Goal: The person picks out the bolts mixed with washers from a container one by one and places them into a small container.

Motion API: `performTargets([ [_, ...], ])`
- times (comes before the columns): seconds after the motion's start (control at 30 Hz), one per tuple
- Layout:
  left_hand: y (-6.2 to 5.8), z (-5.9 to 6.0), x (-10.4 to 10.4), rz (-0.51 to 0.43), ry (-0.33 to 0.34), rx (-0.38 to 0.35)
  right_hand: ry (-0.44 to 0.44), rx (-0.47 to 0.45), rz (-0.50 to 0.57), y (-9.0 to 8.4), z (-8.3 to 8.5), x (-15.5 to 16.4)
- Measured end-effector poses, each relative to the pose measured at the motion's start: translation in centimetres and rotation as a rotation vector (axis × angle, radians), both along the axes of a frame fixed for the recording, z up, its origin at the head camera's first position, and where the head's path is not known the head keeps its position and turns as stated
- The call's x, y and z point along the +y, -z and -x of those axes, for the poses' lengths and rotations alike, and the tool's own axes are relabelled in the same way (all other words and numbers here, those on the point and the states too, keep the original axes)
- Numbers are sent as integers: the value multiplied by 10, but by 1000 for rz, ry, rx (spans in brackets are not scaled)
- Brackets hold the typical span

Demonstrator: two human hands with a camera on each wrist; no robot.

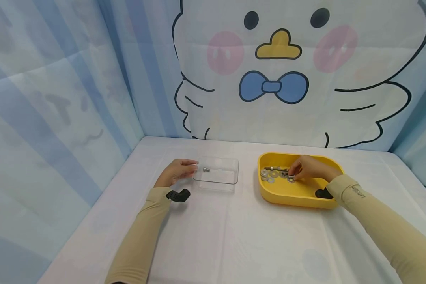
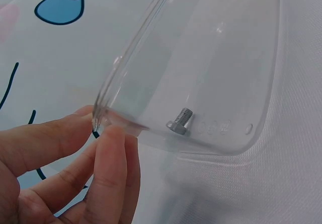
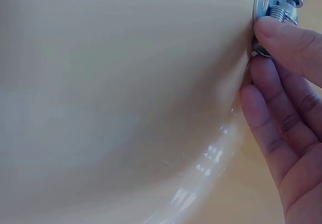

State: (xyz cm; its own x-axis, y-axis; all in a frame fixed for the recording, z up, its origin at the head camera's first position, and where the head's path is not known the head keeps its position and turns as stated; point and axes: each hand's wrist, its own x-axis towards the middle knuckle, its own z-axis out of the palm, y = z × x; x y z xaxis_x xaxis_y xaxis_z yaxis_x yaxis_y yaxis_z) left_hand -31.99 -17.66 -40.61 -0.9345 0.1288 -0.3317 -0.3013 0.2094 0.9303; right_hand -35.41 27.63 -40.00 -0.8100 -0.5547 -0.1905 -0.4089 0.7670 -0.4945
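Observation:
My left hand [image 1: 179, 171] pinches the left end of a clear plastic box [image 1: 233, 173] between thumb and fingers. Inside the box lies one silver hex-head bolt [image 2: 181, 122], near the held end in the left wrist view. Over on the right, my right hand [image 1: 309, 166] reaches into a yellow tray [image 1: 287, 200]. Its thumb and fingertips pinch a small threaded bolt [image 3: 276, 13], partly hidden by the thumb. Flat washers [image 1: 271, 180] and several other metal fasteners lie around the fingertips on the tray floor.
Both containers stand on a table covered with white cloth [image 1: 198, 236], the box left of the tray. Behind them hangs a curtain [image 1: 277, 122] with a cartoon print, and another curtain [image 1: 56, 118] borders the left side. Each wrist wears a black device [image 1: 178, 195].

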Motion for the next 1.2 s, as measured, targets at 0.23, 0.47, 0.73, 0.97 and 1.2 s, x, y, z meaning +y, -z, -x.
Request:
performTargets([
  [0.23, -2, -1, 0, -8, 0, 3, -15, 7, -2, -1, 2, 0],
  [0.47, -1, 1, 0, 7, -5, -6, -7, -4, -3, -2, -1, -1],
  [0.73, -1, 1, 1, 18, -2, -4, 13, 17, 15, -4, -3, -1],
  [0.97, -2, -1, 1, 12, 5, -4, 26, 21, 20, -3, -3, -1],
  [1.2, -4, -3, 1, -3, 4, -3, 36, 11, 36, -2, -2, 0],
])
